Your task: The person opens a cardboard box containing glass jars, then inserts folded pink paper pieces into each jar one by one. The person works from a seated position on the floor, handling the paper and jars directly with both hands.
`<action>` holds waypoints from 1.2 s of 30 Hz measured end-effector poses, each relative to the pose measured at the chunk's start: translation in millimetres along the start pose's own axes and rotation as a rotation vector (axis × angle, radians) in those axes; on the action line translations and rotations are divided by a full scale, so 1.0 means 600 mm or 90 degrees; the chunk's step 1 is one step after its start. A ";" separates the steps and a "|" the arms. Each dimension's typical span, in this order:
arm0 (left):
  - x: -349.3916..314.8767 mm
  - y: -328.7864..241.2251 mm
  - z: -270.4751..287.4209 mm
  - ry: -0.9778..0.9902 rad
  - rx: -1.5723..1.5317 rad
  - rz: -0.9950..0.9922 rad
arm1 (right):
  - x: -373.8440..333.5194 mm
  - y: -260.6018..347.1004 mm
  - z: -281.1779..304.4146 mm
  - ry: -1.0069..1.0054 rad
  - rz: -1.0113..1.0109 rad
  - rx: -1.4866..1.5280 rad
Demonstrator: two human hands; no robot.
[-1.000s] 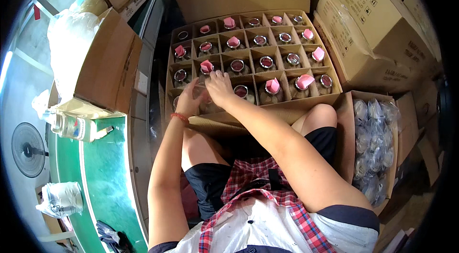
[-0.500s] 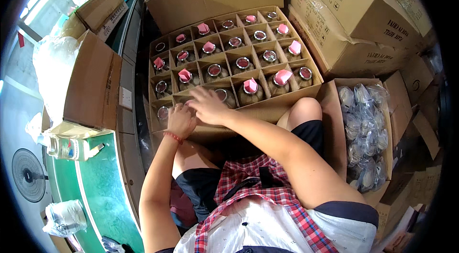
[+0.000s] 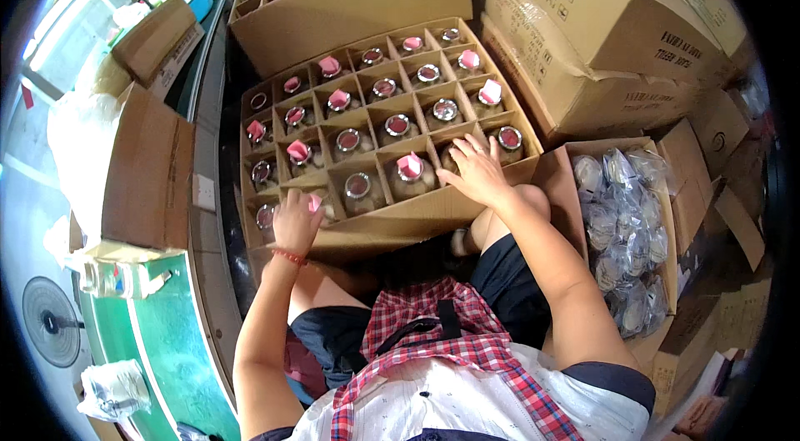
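Observation:
A divided cardboard carton (image 3: 392, 222) stands before my knees, with glass jars (image 3: 358, 186) upright in its compartments. Their rims are shiny, and folded pink paper slips (image 3: 408, 164) stick out of several mouths. At the front left, my left hand (image 3: 295, 223) has curled fingers, partly hidden, beside a jar with a pink slip (image 3: 314, 202) close to the thumb. What they grip, if anything, does not show. Over a front-row compartment towards the right, my right hand (image 3: 477, 172) spreads its fingers and covers the jar below. Beside it stands an uncovered jar (image 3: 510, 138).
Behind stands another divided carton (image 3: 358, 12). Closed cartons (image 3: 583, 66) are stacked at the right, above an open box (image 3: 575, 216) of plastic-wrapped round pieces (image 3: 621, 224). A green-topped table (image 3: 179, 333) with an open box (image 3: 146, 174) runs along the left.
My hands have moved apart: the right one went from beside the left to the right side of the carton. The left shifted slightly left. The whole view has shifted a little.

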State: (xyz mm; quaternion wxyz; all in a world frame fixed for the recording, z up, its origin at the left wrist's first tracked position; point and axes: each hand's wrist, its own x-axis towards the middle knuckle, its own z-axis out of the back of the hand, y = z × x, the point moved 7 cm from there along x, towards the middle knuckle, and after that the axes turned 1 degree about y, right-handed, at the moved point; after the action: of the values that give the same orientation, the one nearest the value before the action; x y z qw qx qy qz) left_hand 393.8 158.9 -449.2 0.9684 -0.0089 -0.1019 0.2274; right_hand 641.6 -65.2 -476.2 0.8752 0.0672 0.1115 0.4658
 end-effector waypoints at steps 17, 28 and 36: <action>0.023 0.001 -0.012 0.088 -0.015 -0.051 | 0.220 -0.213 0.100 -0.295 -0.104 -0.018; 0.038 0.021 0.009 0.057 -0.059 0.006 | 0.355 -0.167 0.119 0.037 -0.172 -0.201; 0.276 0.242 -0.055 -0.076 -0.095 0.377 | 0.491 0.177 0.105 -0.306 0.234 -0.010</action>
State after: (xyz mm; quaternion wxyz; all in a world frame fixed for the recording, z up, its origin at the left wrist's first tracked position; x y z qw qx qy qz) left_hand 481.8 363.2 -458.8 0.8488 -0.0962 -0.1679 0.4920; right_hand 732.1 237.9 -430.8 0.7778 0.1880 -0.1165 0.5883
